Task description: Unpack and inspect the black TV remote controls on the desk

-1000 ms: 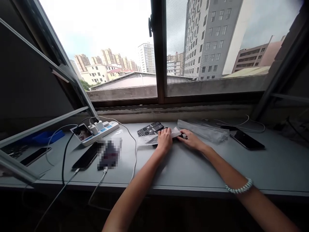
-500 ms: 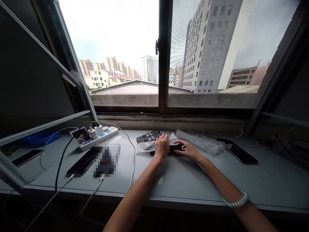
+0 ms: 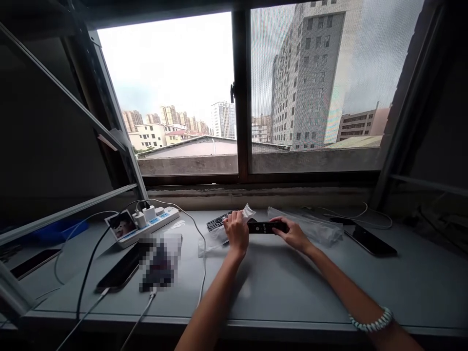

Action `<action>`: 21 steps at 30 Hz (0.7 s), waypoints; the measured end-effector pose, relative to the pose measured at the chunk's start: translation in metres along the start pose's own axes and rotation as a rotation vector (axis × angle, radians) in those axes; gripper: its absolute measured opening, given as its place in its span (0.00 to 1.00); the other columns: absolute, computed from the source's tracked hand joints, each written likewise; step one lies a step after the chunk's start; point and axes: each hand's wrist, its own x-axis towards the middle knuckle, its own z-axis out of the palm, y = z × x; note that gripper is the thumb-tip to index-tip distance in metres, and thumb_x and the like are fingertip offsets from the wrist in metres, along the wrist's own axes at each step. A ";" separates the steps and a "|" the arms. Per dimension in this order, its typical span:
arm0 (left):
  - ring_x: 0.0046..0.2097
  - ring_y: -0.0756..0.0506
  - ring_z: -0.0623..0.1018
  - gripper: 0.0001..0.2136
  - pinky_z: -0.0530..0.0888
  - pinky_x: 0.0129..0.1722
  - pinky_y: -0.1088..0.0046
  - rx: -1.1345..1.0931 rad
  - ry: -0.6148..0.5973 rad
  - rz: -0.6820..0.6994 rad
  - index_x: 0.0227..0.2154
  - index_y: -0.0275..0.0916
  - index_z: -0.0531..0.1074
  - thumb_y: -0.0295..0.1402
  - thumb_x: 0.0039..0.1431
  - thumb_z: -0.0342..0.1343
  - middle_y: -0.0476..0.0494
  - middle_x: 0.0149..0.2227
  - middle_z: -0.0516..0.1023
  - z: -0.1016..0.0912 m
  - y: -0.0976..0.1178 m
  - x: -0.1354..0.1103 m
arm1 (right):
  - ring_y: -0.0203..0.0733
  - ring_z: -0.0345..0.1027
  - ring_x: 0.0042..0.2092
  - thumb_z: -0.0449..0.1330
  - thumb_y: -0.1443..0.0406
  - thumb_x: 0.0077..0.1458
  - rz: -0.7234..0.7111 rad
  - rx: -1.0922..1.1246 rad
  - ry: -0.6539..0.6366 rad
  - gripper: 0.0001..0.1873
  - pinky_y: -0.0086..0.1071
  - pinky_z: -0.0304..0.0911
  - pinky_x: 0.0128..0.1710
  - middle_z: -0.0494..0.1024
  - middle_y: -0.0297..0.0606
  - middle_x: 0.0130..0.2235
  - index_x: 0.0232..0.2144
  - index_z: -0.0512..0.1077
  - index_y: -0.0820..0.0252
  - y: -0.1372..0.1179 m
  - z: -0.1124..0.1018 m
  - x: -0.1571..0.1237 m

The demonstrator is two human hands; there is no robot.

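Observation:
A black remote control (image 3: 263, 227) is held level above the desk, its buttons toward me. My right hand (image 3: 292, 235) is closed around its right end, thumb below and fingers on top. My left hand (image 3: 237, 235) is closed on a see-through plastic bag (image 3: 212, 243), which trails to the left and sticks up above the fingers. The remote's left end reaches that hand; whether the fingers grip it too is hidden. Behind my left hand more black remotes (image 3: 218, 221) lie on the desk, partly covered. Another plastic bag (image 3: 310, 225) lies beyond my right hand.
A white power strip (image 3: 161, 222) with plugged-in chargers stands at left. Near it lie a phone (image 3: 122, 268) and a blurred-out item (image 3: 161, 263), both with cables. A white cable (image 3: 203, 234) crosses the desk left of my hands. Another phone (image 3: 371, 242) rests at right.
The remote has been lifted and shows more of its length to the right. My left hand and its bag have shifted slightly left, apart from my right hand. The camera view has tilted up.

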 end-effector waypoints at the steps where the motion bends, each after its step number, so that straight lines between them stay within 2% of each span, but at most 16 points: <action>1: 0.45 0.42 0.68 0.12 0.61 0.48 0.61 -0.002 0.009 -0.003 0.39 0.43 0.64 0.25 0.58 0.38 0.44 0.42 0.70 0.000 0.000 0.000 | 0.41 0.68 0.35 0.57 0.58 0.48 0.013 0.018 0.056 0.15 0.35 0.63 0.37 0.74 0.36 0.35 0.39 0.69 0.57 0.000 -0.002 0.001; 4: 0.46 0.42 0.68 0.13 0.61 0.48 0.61 -0.010 0.034 0.008 0.39 0.43 0.65 0.24 0.58 0.38 0.43 0.44 0.69 0.001 -0.001 -0.001 | 0.41 0.69 0.33 0.57 0.57 0.47 0.058 0.096 0.164 0.17 0.36 0.63 0.36 0.73 0.37 0.34 0.40 0.68 0.57 -0.002 -0.004 0.002; 9: 0.45 0.43 0.70 0.12 0.61 0.47 0.62 -0.037 0.064 0.041 0.39 0.41 0.65 0.23 0.58 0.39 0.43 0.42 0.70 0.004 -0.001 -0.002 | 0.41 0.68 0.32 0.58 0.53 0.47 0.154 0.267 0.231 0.20 0.33 0.62 0.29 0.72 0.40 0.34 0.40 0.66 0.58 -0.011 -0.005 0.002; 13: 0.42 0.44 0.71 0.11 0.61 0.45 0.63 -0.063 0.054 -0.009 0.40 0.40 0.65 0.24 0.58 0.41 0.45 0.39 0.73 0.010 -0.003 -0.002 | 0.40 0.67 0.31 0.59 0.52 0.45 0.224 0.394 0.294 0.22 0.31 0.59 0.25 0.69 0.41 0.39 0.40 0.66 0.58 -0.011 -0.006 0.002; 17: 0.42 0.45 0.72 0.13 0.60 0.45 0.64 -0.104 -0.032 -0.062 0.43 0.39 0.63 0.23 0.56 0.43 0.45 0.39 0.75 0.015 -0.006 -0.002 | 0.36 0.65 0.28 0.61 0.53 0.42 0.313 0.512 0.384 0.21 0.29 0.59 0.23 0.67 0.38 0.41 0.38 0.65 0.56 -0.011 -0.008 0.002; 21: 0.43 0.43 0.72 0.11 0.59 0.47 0.62 -0.086 -0.170 -0.071 0.42 0.39 0.64 0.28 0.55 0.47 0.44 0.39 0.75 0.020 -0.008 -0.003 | 0.35 0.63 0.27 0.61 0.56 0.41 0.375 0.671 0.372 0.20 0.28 0.57 0.22 0.67 0.35 0.35 0.38 0.64 0.54 -0.013 -0.011 0.002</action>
